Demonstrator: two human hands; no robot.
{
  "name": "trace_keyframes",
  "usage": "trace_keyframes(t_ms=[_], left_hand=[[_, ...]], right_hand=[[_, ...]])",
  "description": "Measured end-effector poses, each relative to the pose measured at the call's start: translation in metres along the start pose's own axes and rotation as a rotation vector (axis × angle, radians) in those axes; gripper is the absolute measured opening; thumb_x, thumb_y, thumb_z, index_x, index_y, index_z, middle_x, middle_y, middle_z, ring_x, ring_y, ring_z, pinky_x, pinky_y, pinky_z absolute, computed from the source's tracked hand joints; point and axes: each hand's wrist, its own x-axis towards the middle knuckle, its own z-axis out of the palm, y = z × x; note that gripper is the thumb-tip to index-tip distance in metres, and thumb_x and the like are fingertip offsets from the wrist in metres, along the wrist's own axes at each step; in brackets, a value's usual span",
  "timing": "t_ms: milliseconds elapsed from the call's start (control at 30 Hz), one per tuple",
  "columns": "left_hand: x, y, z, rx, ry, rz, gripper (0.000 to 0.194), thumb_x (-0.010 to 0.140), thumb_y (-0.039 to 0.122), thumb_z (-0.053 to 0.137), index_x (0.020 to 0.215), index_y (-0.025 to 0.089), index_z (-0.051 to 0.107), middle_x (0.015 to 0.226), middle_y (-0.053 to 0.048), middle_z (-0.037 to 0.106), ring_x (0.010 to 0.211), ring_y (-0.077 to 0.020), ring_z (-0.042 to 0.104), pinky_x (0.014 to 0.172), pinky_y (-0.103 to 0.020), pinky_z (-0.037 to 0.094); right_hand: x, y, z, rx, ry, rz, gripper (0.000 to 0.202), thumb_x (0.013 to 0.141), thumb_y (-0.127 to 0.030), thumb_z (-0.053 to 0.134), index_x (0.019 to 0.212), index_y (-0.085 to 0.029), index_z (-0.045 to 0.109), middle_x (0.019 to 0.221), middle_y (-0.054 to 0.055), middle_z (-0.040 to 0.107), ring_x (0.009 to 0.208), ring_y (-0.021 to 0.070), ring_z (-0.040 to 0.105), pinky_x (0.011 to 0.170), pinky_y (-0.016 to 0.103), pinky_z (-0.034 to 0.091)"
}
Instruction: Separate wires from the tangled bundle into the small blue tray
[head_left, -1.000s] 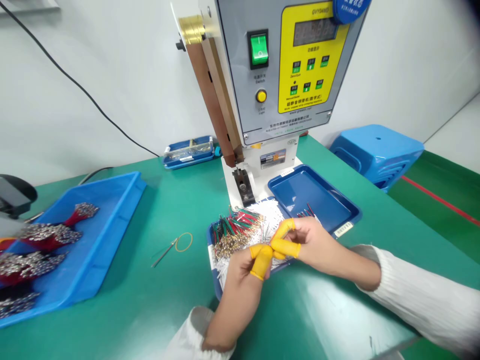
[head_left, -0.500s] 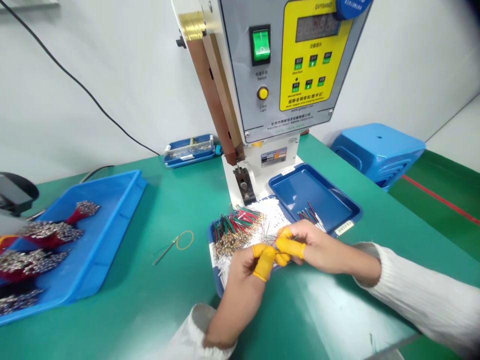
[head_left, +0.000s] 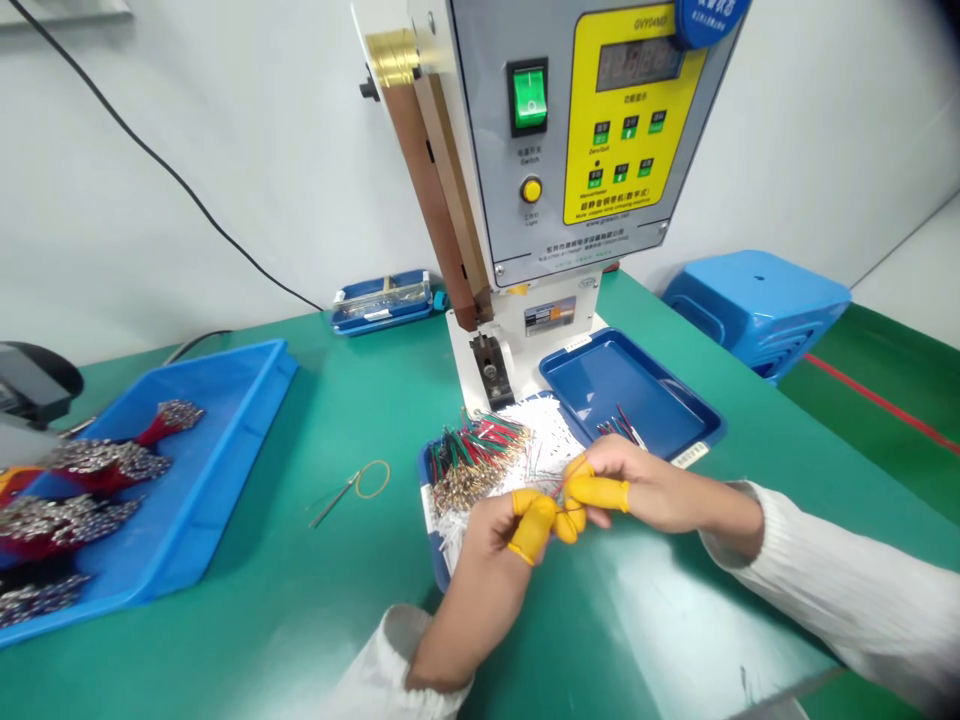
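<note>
My left hand [head_left: 499, 550] and my right hand [head_left: 626, 485] meet over the front edge of a blue tray [head_left: 439, 565], yellow finger cots on their fingertips. Both are closed in a pinch on thin wires [head_left: 559, 492], reddish and dark, mostly hidden by the fingers. Behind them, the tray holds a pile of red, green and black wires with brass-coloured ends [head_left: 480, 460] and many white pieces [head_left: 547, 430]. Just past my right hand, a second blue tray [head_left: 637, 385] has a few short wires [head_left: 621, 425] in it.
A crimping machine [head_left: 577, 130] stands behind the trays, its black die [head_left: 491, 370] low at the front. A large blue bin [head_left: 225, 450] with bundled wires is at left. A rubber band [head_left: 373, 480] and loose wire lie between. A blue stool [head_left: 757, 300] stands right.
My right hand has shifted slightly right, and a little more of the thin wires shows between the fingers. Both hands keep their pinch; the view has moved slightly.
</note>
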Motion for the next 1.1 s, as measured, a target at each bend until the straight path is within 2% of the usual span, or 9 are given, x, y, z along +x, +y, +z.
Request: trace_keyframes(t_ms=[100, 233, 300, 500, 700, 867, 967, 1100], left_hand=[[0.000, -0.001, 0.000, 0.008, -0.006, 0.013, 0.049, 0.097, 0.058, 0.061, 0.072, 0.016, 0.067, 0.053, 0.005, 0.041, 0.050, -0.0079, 0.031, 0.051, -0.023, 0.025], [0.000, 0.004, 0.003, -0.012, -0.042, 0.002, 0.051, 0.098, 0.057, 0.061, 0.068, 0.016, 0.064, 0.053, 0.005, 0.042, 0.050, -0.0080, 0.031, 0.051, -0.023, 0.025], [0.001, 0.009, 0.005, -0.015, -0.065, -0.014, 0.050, 0.099, 0.055, 0.060, 0.068, 0.016, 0.065, 0.052, 0.005, 0.041, 0.049, -0.0079, 0.030, 0.051, -0.023, 0.026], [0.002, 0.017, 0.008, -0.008, -0.075, -0.020, 0.048, 0.099, 0.054, 0.060, 0.070, 0.016, 0.068, 0.051, 0.005, 0.041, 0.048, -0.0083, 0.030, 0.053, -0.024, 0.030], [-0.002, 0.015, 0.006, 0.024, -0.073, -0.051, 0.050, 0.098, 0.058, 0.059, 0.075, 0.016, 0.071, 0.052, 0.005, 0.042, 0.049, -0.0087, 0.032, 0.053, -0.023, 0.029], [-0.004, 0.011, 0.004, 0.039, -0.079, -0.080, 0.052, 0.099, 0.059, 0.058, 0.076, 0.014, 0.072, 0.054, 0.005, 0.041, 0.051, -0.0087, 0.032, 0.051, -0.024, 0.024], [-0.004, 0.013, 0.005, 0.087, -0.097, -0.096, 0.052, 0.099, 0.058, 0.057, 0.078, 0.014, 0.073, 0.057, 0.004, 0.041, 0.052, -0.0089, 0.032, 0.051, -0.024, 0.022], [-0.004, 0.017, 0.008, 0.112, -0.114, -0.116, 0.050, 0.099, 0.056, 0.058, 0.075, 0.013, 0.071, 0.058, 0.003, 0.045, 0.053, -0.0092, 0.034, 0.052, -0.025, 0.023]], right_hand=[[0.001, 0.003, 0.002, 0.017, 0.031, -0.010, 0.041, 0.101, -0.042, 0.058, 0.075, -0.012, 0.069, 0.063, 0.003, 0.063, 0.057, 0.0118, 0.052, 0.057, 0.025, 0.040], [0.002, 0.003, 0.005, 0.012, 0.016, 0.003, 0.055, 0.103, -0.050, 0.052, 0.065, -0.013, 0.065, 0.065, 0.005, 0.066, 0.061, 0.0127, 0.057, 0.061, 0.025, 0.044], [0.001, 0.004, 0.007, 0.012, 0.024, 0.023, 0.055, 0.103, -0.051, 0.052, 0.064, -0.013, 0.064, 0.063, 0.004, 0.064, 0.058, 0.0118, 0.056, 0.059, 0.023, 0.044], [-0.001, 0.003, 0.011, 0.010, 0.043, 0.023, 0.049, 0.102, -0.044, 0.050, 0.064, -0.014, 0.061, 0.059, 0.002, 0.060, 0.056, 0.0113, 0.054, 0.056, 0.022, 0.043], [-0.001, -0.002, 0.013, -0.007, 0.053, 0.013, 0.044, 0.101, -0.036, 0.048, 0.064, -0.016, 0.059, 0.060, 0.001, 0.058, 0.056, 0.0119, 0.052, 0.056, 0.024, 0.041], [0.000, 0.002, 0.013, -0.024, 0.082, -0.090, 0.041, 0.096, -0.029, 0.048, 0.058, -0.017, 0.057, 0.056, 0.001, 0.058, 0.053, 0.0118, 0.049, 0.055, 0.024, 0.038], [0.000, 0.005, 0.014, -0.035, 0.137, -0.195, 0.044, 0.093, -0.027, 0.046, 0.051, -0.018, 0.054, 0.049, 0.000, 0.053, 0.048, 0.0116, 0.045, 0.053, 0.025, 0.035], [0.000, 0.005, 0.016, -0.028, 0.210, -0.236, 0.045, 0.092, -0.025, 0.045, 0.049, -0.019, 0.053, 0.046, 0.000, 0.050, 0.047, 0.0122, 0.041, 0.053, 0.027, 0.036]])
